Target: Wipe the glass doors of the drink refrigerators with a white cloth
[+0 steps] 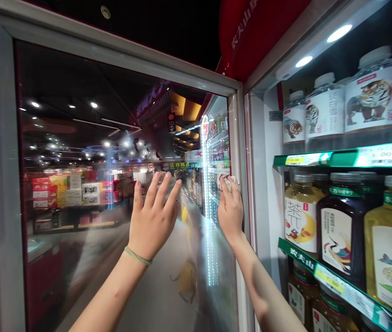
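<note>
A framed glass door [78, 258] of a drinks cooler stands swung out before me. My left hand [154, 214], with a thin green band at the wrist, is spread at the middle of the pane, fingers apart and nothing in it. Near the pane's right edge, my right hand [230, 210] presses a crumpled whitish cloth [222, 180] against the glass. Most of the cloth is hidden under the fingers.
To the right, cooler shelves hold tiger-label bottles [372, 99] above tea bottles [339, 230], with green price strips [341, 156] along the edges. Through the glass show stacked boxes [45, 191] and a shop aisle. The door frame [239, 138] meets the cooler at right.
</note>
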Action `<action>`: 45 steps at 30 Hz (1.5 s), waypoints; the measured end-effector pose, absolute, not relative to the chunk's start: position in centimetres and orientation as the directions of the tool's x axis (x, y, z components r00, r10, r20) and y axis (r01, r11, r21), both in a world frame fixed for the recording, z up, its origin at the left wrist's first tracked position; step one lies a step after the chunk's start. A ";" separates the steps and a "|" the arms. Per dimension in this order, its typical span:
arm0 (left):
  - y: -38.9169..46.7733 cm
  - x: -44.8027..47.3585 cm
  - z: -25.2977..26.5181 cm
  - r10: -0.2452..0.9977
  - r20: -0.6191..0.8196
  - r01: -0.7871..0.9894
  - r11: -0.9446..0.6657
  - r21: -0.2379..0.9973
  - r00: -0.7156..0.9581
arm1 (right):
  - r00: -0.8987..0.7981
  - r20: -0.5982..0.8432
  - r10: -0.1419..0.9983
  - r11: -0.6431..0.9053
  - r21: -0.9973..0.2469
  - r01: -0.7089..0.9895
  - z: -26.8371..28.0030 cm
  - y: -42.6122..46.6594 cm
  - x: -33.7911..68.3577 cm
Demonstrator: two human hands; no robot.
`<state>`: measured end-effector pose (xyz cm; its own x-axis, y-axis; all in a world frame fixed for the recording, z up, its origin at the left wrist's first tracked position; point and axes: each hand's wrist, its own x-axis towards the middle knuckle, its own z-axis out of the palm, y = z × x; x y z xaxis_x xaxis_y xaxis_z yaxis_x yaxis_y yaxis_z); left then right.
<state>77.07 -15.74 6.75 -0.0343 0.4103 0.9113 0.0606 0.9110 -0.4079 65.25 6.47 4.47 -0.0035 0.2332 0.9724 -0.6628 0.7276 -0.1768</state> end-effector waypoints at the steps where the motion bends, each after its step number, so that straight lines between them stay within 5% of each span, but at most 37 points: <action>1: -15.7 77.1 6.7 0.410 0.911 0.069 0.911 -0.408 -0.031 | -0.009 0.971 0.241 0.721 -0.185 -0.668 4.8 6.1 65.4; 4: -15.8 77.1 6.8 0.407 0.913 0.101 0.910 -0.403 -0.027 | 0.004 0.979 0.205 0.702 -0.144 -0.697 6.5 4.3 66.3; 8: -15.9 77.1 6.8 0.407 0.913 0.105 0.909 -0.402 -0.029 | 0.085 0.996 -0.012 0.709 0.068 -0.702 6.7 3.6 66.8; 14: -15.8 77.1 6.8 0.409 0.912 0.086 0.911 -0.404 -0.038 | 0.026 0.973 0.229 0.701 -0.146 -0.698 7.3 5.8 65.7; 20: -15.9 77.0 6.7 0.413 0.910 0.089 0.908 -0.409 -0.036 | 0.065 0.996 -0.067 0.706 0.093 -0.702 7.6 4.9 66.7; 25: -15.9 77.0 6.7 0.408 0.912 0.097 0.910 -0.404 -0.031 | 0.011 0.987 0.161 0.706 -0.108 -0.700 8.8 6.7 65.4; 32: -15.9 77.2 6.8 0.422 0.907 0.092 0.904 -0.418 -0.021 | 0.066 0.987 -0.146 0.678 0.149 -0.720 9.4 6.0 66.4; 37: -15.9 77.3 6.8 0.414 0.909 0.084 0.908 -0.411 -0.033 | -0.018 0.991 0.135 0.703 -0.109 -0.703 11.3 6.9 65.4; 43: -15.9 77.3 6.8 0.419 0.907 0.092 0.905 -0.415 -0.030 | 0.108 0.983 -0.146 0.662 0.178 -0.728 12.5 3.8 67.0; 45: -16.1 77.3 6.8 0.426 0.904 0.089 0.902 -0.422 -0.030 | 0.109 0.990 -0.089 0.674 0.141 -0.725 11.9 4.0 66.8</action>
<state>77.34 -16.09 6.84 -0.0297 0.4260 0.9042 0.0888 0.9022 -0.4221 66.82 3.96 11.94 0.1094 -0.0895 0.9900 -0.7253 0.6739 0.1411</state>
